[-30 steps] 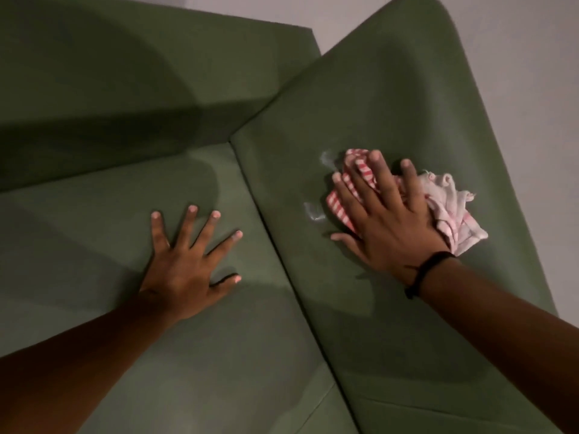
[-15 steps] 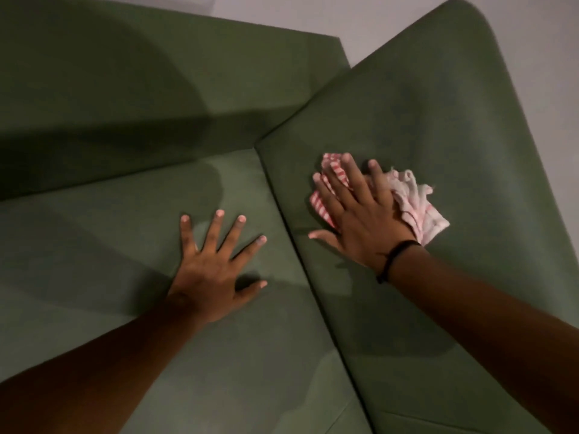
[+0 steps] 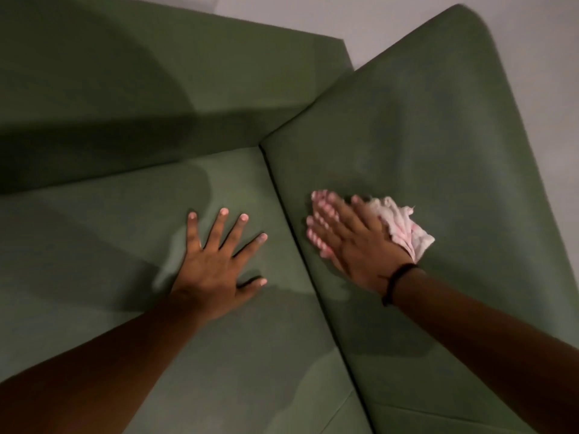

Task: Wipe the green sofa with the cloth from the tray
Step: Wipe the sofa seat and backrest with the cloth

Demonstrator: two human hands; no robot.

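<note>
The green sofa (image 3: 438, 126) fills the view, with its armrest on the right and the seat cushion on the left. My right hand (image 3: 354, 245) lies flat on the armrest's inner face and presses down a crumpled white cloth with red stripes (image 3: 404, 228). The cloth sticks out to the right of my fingers and a little past their tips, close to the seam with the seat. My left hand (image 3: 216, 261) rests flat on the seat cushion with fingers spread, holding nothing. The right hand and cloth are blurred.
The sofa's backrest (image 3: 125, 89) rises at the upper left, partly in shadow. A pale wall or floor (image 3: 532, 42) shows behind the sofa at the top and right. A black band (image 3: 398, 283) circles my right wrist.
My right hand has slid the cloth down and left along the armrest, toward the seam with the seat. My left hand stays planted on the cushion. The view has shifted slightly.
</note>
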